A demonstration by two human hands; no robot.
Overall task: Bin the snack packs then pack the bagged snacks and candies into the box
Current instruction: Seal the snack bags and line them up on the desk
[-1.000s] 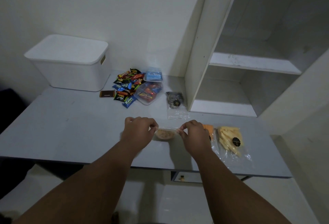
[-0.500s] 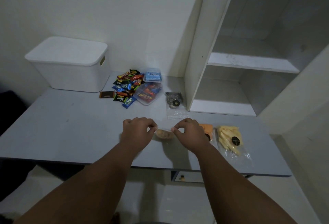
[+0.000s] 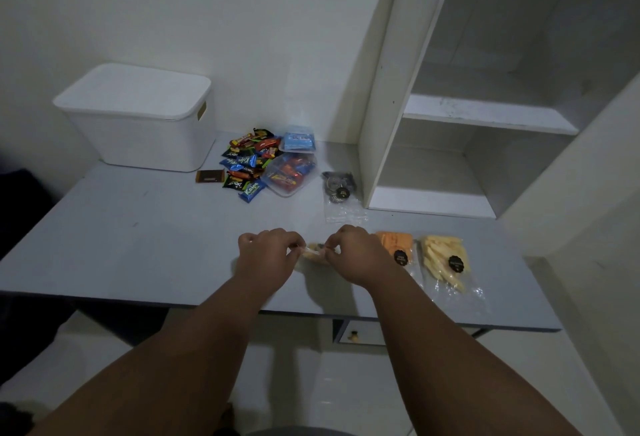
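My left hand [image 3: 268, 255] and my right hand [image 3: 353, 253] both pinch a small clear bag of tan snacks [image 3: 313, 252] just above the grey table [image 3: 138, 238]; most of the bag is hidden between my fingers. To its right lie a bag of orange snacks [image 3: 394, 245] and a bag of yellow sticks [image 3: 445, 259], each with a black sticker. A bag of dark round snacks [image 3: 339, 188] lies farther back. A pile of wrapped candies [image 3: 244, 165], a clear bag of candies [image 3: 289, 174] and a blue pack [image 3: 298, 141] sit near the wall. The lidded white box [image 3: 138, 117] stands at the back left.
A white shelf unit [image 3: 450, 144] with open compartments stands on the table's right rear. A single brown candy [image 3: 209, 176] lies beside the box. The table's front edge runs just under my wrists, with a drawer knob [image 3: 354, 334] below it.
My hands have drawn closer together on the small bag, so less of it shows between them. Everything else on the table has stayed put.
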